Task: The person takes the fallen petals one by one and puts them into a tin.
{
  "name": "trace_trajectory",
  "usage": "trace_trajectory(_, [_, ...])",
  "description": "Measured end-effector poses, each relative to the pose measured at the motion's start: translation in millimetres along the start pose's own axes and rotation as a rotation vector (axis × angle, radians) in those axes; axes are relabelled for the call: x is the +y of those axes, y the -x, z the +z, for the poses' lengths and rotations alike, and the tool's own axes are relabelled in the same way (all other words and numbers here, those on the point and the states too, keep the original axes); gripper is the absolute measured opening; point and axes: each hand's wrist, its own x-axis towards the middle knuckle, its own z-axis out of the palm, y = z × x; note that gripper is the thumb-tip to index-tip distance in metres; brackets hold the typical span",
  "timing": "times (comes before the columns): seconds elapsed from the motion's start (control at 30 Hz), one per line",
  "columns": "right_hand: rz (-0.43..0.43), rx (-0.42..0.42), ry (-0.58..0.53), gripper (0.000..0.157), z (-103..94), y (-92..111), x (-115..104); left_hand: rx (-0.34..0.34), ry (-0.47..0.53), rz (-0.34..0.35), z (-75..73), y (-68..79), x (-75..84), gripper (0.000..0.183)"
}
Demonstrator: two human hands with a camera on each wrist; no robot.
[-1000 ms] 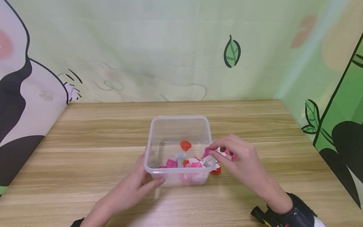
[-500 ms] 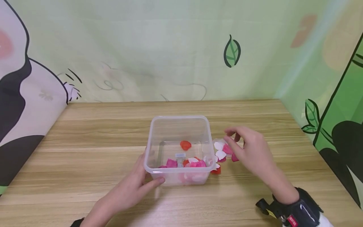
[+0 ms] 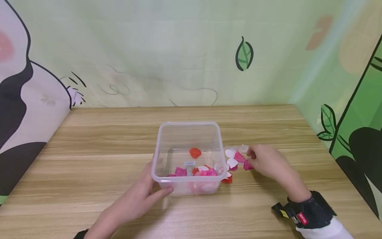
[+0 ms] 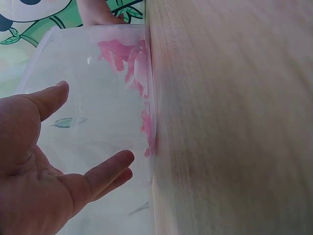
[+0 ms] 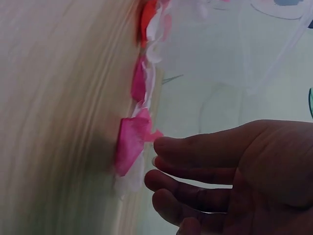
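A clear plastic box [image 3: 191, 179] stands on the wooden table with red, pink and white petals inside. My left hand [image 3: 137, 196] rests at its front left corner, thumb against the front wall. In the left wrist view, the left hand's thumb and fingers are spread beside the clear wall. Right of the box lies a loose row of pink, white and red petals [image 3: 232, 162]. My right hand [image 3: 268, 164] is at the right end of this row, palm turned inward. Close up in the right wrist view, its nearly straight fingers [image 5: 195, 147] reach a bright pink petal [image 5: 131, 142].
The wooden table [image 3: 104, 142] runs back to a printed cloth backdrop [image 3: 167, 59], which also covers the sides. A red petal [image 3: 195, 153] lies apart from the others on the box floor. A black strapped device [image 3: 311, 209] sits on the right wrist.
My right hand let a magenta petal go into the box, moved right away from the rim, then lowered to the petals on the table. My left hand and the box stayed in place.
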Motion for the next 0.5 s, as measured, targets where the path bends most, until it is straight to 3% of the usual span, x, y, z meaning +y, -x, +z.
trace_trajectory(0.33, [-0.013, -0.067, -0.010, 0.014, 9.8, -3, 9, -0.005, 0.022, -0.007, -0.4, -0.5, 0.9, 0.103])
trace_trajectory(0.5, [-0.022, -0.061, 0.022, 0.017, 12.9, -3, 10, 0.002, -0.027, -0.009, -0.5, 0.6, -0.1, 0.104])
